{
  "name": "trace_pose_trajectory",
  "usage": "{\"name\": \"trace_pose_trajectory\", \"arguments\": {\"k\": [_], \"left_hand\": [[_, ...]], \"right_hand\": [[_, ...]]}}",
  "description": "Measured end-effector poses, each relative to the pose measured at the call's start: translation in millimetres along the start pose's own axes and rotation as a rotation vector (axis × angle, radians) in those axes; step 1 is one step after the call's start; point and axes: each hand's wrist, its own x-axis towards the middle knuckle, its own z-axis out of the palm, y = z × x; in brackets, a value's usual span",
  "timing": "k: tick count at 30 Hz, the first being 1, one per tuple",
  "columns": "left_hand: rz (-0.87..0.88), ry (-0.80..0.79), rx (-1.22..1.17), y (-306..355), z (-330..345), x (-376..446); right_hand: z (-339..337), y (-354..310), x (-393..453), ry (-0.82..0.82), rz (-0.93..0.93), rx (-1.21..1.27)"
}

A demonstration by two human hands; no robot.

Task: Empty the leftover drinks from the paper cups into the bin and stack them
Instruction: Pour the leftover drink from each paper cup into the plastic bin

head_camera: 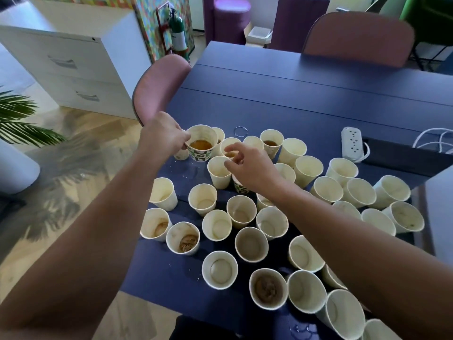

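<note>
Hands: left hand (163,138) pinches rim of patterned cup (201,143) holding brown drink, far left on table (306,94); right hand (247,165) loosely curled, empty, over neighbouring cups (219,171). Risks: rim buckling, spill; knocked neighbours. Bin unseen.

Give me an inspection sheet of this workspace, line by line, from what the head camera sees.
Surface: dark blue table, small wet spots near the front.
Job's things: many open paper cups; the patterned cup holds brown liquid; no bin in view.
Clutter: a metal ring.
Hands: left hand grips the patterned cup's rim; right hand hovers over cups, fingers loosely curled, holding nothing.
Cables: white power strip with white cord.
Surroundings: pink chairs, white filing cabinet, green cylinder, plant.
</note>
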Motion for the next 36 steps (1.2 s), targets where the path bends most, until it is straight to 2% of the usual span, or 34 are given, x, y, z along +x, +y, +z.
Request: {"name": "trace_pose_trajectory", "arguments": {"k": [3,5,15,20,27,32,36], "left_hand": [[0.078,-0.040,-0.053,36,-14,-25],[0.129,-0.074,-0.089,62,-20,-44],[0.410,-0.285,-0.125,175,-8,-133],[0.554,-0.313,-0.152,222,14,-174],[0.703,-0.311,-0.324,269,46,-211],[0.812,-0.391,-0.252,286,79,-241],[0.930,-0.508,-0.220,290,111,-274]], "right_hand": [[-20,-2,-12,-0.115,0.039,0.165],[-37,0,-24,-0.122,0.035,0.242],[-125,31,-111,0.249,-0.017,0.409],[-168,61,-153,0.414,-0.018,0.395],[-232,97,-200,0.608,0.057,0.282],[-276,123,-242,0.692,0.139,0.151],[-298,148,-278,0.739,0.292,0.044]]}}
